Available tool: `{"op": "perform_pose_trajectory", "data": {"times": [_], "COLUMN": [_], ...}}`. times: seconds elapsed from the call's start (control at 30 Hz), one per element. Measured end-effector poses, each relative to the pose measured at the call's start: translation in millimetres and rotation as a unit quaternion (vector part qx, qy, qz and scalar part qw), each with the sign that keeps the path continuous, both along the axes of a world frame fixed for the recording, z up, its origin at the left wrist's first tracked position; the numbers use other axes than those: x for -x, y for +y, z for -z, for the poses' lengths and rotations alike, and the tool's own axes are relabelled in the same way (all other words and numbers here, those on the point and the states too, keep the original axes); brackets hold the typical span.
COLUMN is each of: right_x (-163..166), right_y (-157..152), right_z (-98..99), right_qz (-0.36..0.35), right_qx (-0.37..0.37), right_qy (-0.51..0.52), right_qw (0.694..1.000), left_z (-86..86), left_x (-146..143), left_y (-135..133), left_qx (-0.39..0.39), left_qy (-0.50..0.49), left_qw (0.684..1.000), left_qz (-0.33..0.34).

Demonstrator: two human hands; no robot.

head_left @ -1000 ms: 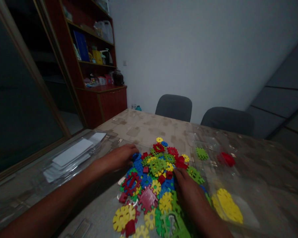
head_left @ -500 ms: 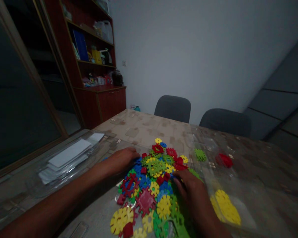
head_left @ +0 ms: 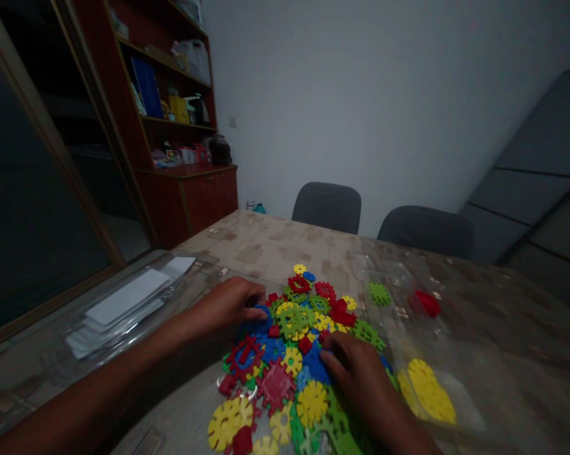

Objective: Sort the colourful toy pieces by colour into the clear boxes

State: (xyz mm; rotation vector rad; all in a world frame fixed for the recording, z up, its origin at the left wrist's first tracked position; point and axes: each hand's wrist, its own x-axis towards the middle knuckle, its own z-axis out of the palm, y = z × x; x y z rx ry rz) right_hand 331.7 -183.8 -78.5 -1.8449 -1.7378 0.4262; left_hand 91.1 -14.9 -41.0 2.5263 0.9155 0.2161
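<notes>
A pile of plastic building pieces [head_left: 292, 363] in red, yellow, green and blue, many with notched edges, lies on the table between my hands. My left hand [head_left: 232, 300] is at the pile's left side, thumb and fingers closed on a blue building piece [head_left: 260, 321]. On the right, my right hand [head_left: 356, 360] has its fingertips closed at the edge of another blue building piece [head_left: 315, 361]. The fingers partly hide both blue pieces. Near the middle lie a green square lattice piece [head_left: 296, 321] and a red square piece [head_left: 276, 384].
Right of the pile, a clear plastic tray [head_left: 469, 404] holds yellow pieces [head_left: 430, 392], a green piece [head_left: 378, 294] and a red piece [head_left: 426, 303]. At left, white cards [head_left: 128, 296] lie in another clear tray. Two grey chairs [head_left: 327, 205] stand beyond the patterned table [head_left: 261, 237].
My left thumb has come down into view against a blue piece. My right hand has shifted slightly down, and a blue piece now shows at its fingertips. The view has turned slightly.
</notes>
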Motion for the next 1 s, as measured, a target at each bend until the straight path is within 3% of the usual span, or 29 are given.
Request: {"op": "perform_pose_trajectory", "data": {"times": [0.13, 0.23, 0.4, 0.63, 0.83, 1.0], "right_x": [-2, -3, 0, 1, -1, 8], "right_y": [1, 2, 1, 1, 0, 0], "right_z": [-3.9, -6.4, -10.9, -6.6, -11.3, -11.6], "right_qz": [-0.003, 0.015, 0.018, -0.032, -0.041, -0.057], "right_qx": [0.038, 0.021, 0.026, 0.051, 0.05, 0.04], "right_qy": [0.057, 0.106, 0.119, 0.117, 0.234, 0.244], "right_qw": [0.998, 0.994, 0.992, 0.991, 0.97, 0.967], "left_z": [2.9, 10.7, 21.5, 14.8, 21.6, 25.3], "left_x": [-12, -23, -31, -29, -32, -34], "left_y": [-15, -30, -47, -52, -50, -54], "left_qx": [0.114, 0.168, 0.174, 0.196, 0.22, 0.334], "left_qy": [-0.092, -0.108, -0.09, -0.079, -0.122, -0.158], "left_qw": [0.989, 0.98, 0.981, 0.977, 0.968, 0.929], "left_qz": [-0.008, -0.013, -0.012, 0.004, -0.012, -0.011]}}
